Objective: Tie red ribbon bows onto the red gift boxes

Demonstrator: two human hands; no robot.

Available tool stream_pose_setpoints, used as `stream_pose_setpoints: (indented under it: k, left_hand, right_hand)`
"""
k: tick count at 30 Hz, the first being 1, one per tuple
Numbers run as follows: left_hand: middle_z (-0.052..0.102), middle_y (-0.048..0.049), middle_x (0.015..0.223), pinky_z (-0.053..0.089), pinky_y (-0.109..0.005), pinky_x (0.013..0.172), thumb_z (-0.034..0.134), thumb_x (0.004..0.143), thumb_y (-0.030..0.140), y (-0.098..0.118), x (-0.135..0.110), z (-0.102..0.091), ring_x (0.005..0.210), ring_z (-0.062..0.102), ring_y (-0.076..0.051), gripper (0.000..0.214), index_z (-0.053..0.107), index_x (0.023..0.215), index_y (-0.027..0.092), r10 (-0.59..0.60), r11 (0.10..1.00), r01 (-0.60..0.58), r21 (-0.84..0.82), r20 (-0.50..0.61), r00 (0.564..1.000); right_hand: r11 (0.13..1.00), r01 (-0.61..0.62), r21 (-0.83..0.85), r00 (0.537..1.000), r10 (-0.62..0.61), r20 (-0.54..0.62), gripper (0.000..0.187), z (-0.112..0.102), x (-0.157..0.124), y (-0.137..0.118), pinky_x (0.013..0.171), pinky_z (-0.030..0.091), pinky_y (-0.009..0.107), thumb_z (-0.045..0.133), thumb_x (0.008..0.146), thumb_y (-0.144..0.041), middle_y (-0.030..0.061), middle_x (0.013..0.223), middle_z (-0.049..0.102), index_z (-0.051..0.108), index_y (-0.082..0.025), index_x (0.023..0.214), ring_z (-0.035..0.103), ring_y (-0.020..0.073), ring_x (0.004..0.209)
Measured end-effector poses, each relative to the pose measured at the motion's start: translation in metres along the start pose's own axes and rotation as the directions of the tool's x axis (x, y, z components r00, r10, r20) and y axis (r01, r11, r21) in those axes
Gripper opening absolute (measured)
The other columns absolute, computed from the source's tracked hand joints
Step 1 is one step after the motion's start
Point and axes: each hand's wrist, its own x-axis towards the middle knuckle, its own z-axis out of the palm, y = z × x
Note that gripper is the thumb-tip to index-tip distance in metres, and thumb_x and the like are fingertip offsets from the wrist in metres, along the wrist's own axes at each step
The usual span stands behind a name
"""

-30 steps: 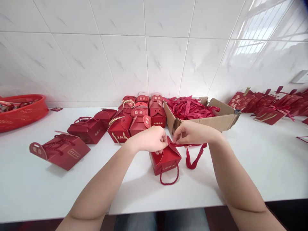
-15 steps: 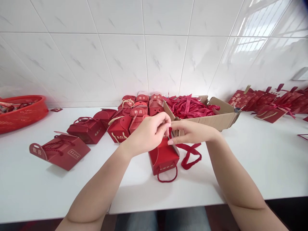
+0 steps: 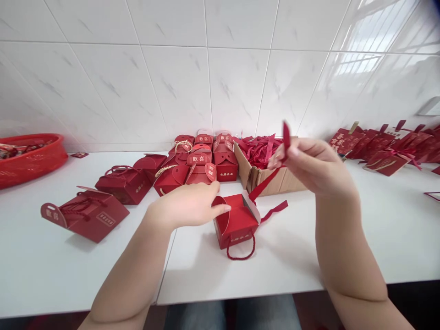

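A small red gift box with a cord handle stands on the white table in front of me, its top flaps apart. My left hand rests on the box's left flap, fingers stretched out against it. My right hand is raised above and to the right of the box, pinching a red ribbon. The ribbon runs taut from my fingers down to the box's right flap, and its other end lies on the table to the right.
A cardboard carton full of red ribbons stands behind the box. Several closed red gift boxes cluster by the tiled wall, with more at left. A red basket sits far left. Flat red boxes lie at right.
My right hand has lifted up and to the right, pulling the ribbon taut through the box top. My left hand dropped from the ribbon onto the box's left flap.
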Motion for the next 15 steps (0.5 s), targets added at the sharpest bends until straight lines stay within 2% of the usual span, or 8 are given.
stream_pose_setpoints:
  k: [2,4,7,10,13,15]
  left_hand:
    - [0.065,-0.0071,0.080,0.034,-0.030,0.052,0.041,0.081,0.063,0.004,0.006,0.004,0.063,0.057,-0.023,0.047,0.054,0.096,0.021,0.016,1.000,-0.016,0.005,0.038,0.999]
    - [0.065,-0.0072,0.082,0.034,-0.030,0.052,0.041,0.081,0.061,0.007,0.012,0.007,0.065,0.058,-0.023,0.044,0.054,0.095,0.021,0.036,0.999,-0.036,0.014,0.049,0.998]
    - [0.065,-0.0072,0.082,0.035,-0.030,0.053,0.040,0.082,0.059,0.008,0.018,0.008,0.066,0.058,-0.024,0.040,0.054,0.088,0.022,0.047,0.998,-0.050,0.044,0.063,0.997]
    - [0.065,-0.0064,0.083,0.035,-0.030,0.054,0.038,0.083,0.057,0.002,0.021,0.006,0.067,0.058,-0.023,0.038,0.053,0.091,0.023,0.095,0.995,-0.097,0.035,0.058,0.994]
    - [0.066,-0.0056,0.084,0.036,-0.029,0.054,0.040,0.084,0.054,-0.003,0.022,0.003,0.066,0.058,-0.022,0.037,0.051,0.100,0.023,0.122,0.992,-0.124,0.018,0.079,0.989]
    - [0.066,-0.0058,0.086,0.038,-0.029,0.055,0.042,0.084,0.052,-0.007,0.021,0.000,0.067,0.059,-0.021,0.038,0.049,0.105,0.022,0.122,0.992,-0.124,0.012,0.101,0.987]
  right_hand:
    - [0.998,0.066,-0.011,0.990,-0.067,-0.125,0.025,-0.006,-0.007,-0.007,0.077,0.049,0.041,0.057,0.084,-0.050,0.0039,0.077,0.061,0.064,-0.026,0.078,0.060,0.0217,0.078]
    - [0.991,0.128,0.036,0.972,-0.118,-0.203,0.022,-0.015,-0.015,-0.014,0.074,0.046,0.040,0.057,0.084,-0.048,0.0024,0.072,0.055,0.064,-0.030,0.075,0.056,0.0207,0.073]
    - [0.983,0.144,0.115,0.955,-0.107,-0.278,0.023,-0.034,-0.024,-0.022,0.071,0.042,0.039,0.061,0.080,-0.054,0.0015,0.064,0.044,0.062,-0.035,0.067,0.047,0.0186,0.062]
    - [0.985,0.155,0.080,0.929,-0.118,-0.350,0.028,-0.049,-0.029,-0.028,0.064,0.037,0.037,0.055,0.080,-0.058,0.0015,0.058,0.036,0.059,-0.036,0.063,0.034,0.0168,0.052]
    - [0.994,0.103,0.041,0.938,-0.083,-0.336,0.031,-0.040,-0.026,-0.028,0.055,0.030,0.035,0.052,0.082,-0.051,0.0002,0.053,0.030,0.053,-0.029,0.060,0.029,0.0151,0.048]
    - [1.000,-0.009,0.029,0.977,0.015,-0.212,0.033,-0.022,-0.019,-0.024,0.052,0.028,0.033,0.055,0.081,-0.048,-0.0012,0.053,0.030,0.050,-0.025,0.059,0.031,0.0135,0.048]
